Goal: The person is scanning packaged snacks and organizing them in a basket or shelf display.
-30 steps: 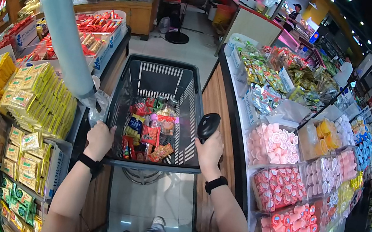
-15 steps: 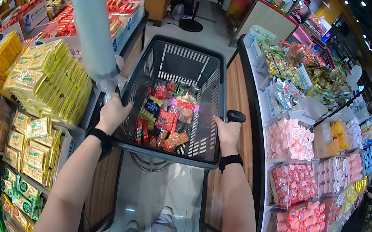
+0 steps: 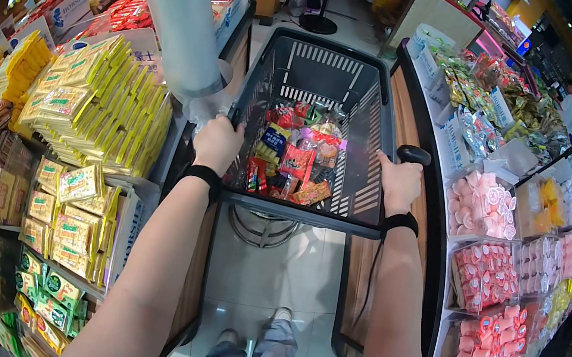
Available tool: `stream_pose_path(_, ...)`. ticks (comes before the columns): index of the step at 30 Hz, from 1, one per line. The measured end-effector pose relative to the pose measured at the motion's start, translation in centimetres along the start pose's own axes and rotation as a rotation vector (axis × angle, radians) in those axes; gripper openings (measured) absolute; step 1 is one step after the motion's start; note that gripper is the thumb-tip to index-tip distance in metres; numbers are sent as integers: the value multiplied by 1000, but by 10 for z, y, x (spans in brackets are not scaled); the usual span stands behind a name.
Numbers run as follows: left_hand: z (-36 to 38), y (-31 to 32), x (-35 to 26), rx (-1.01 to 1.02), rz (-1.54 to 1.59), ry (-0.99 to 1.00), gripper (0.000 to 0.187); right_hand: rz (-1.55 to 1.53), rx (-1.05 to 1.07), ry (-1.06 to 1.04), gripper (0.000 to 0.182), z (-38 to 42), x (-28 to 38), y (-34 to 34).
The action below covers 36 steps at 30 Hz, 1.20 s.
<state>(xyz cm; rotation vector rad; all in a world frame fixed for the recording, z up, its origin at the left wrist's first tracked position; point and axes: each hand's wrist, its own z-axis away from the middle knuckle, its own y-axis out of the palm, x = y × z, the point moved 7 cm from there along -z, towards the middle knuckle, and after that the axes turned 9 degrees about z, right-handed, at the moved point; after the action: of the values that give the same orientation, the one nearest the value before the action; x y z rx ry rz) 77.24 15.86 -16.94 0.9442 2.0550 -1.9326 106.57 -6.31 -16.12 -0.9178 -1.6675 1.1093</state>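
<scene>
A dark grey shopping basket (image 3: 367, 135) sits between two display counters, several wrapped snacks (image 3: 297, 159) lying on its bottom. My left hand (image 3: 218, 144) is closed around the near left part of its rim, thumb toward the inside. On the opposite side my right hand (image 3: 398, 184) grips the rim with the thumb along the top. Close behind my right hand is a black rounded knob (image 3: 413, 154). A tall roll of clear plastic (image 3: 179, 2) stands beside my left hand, crumpled film at its foot.
Stacked yellow cracker packs (image 3: 98, 105) fill the left counter. Pink packaged sweets (image 3: 485, 276) in clear bins line the right one. Ring-shaped metalwork (image 3: 259, 228) shows under the basket's near edge. A fan base (image 3: 318, 24) stands on the floor ahead; a dark cord hangs at right.
The whole view has shifted, so basket, hands and counters appear farther right and slightly higher. Both hands keep their hold on the basket. The person at the back right is out of view.
</scene>
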Motion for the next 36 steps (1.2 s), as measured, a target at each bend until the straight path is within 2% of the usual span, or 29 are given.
stream_pose_path(3,-7,3,1,47,14,-55,40,57,-51,-1,76,-6,7,0)
stream_pose_path(21,-7,-4,-3,78,22,-112,41,-87,42,-12,75,-12,7,6)
stream_pose_path(27,-13,-1,-3,116,47,-126,44,-13,76,34,77,-14,6,5)
stream_pose_path(29,-16,1,-6,113,64,-82,45,-15,64,3,78,-21,5,8)
stream_pose_path(36,-19,6,-17,137,90,-104,44,40,107,-20,75,-42,6,14)
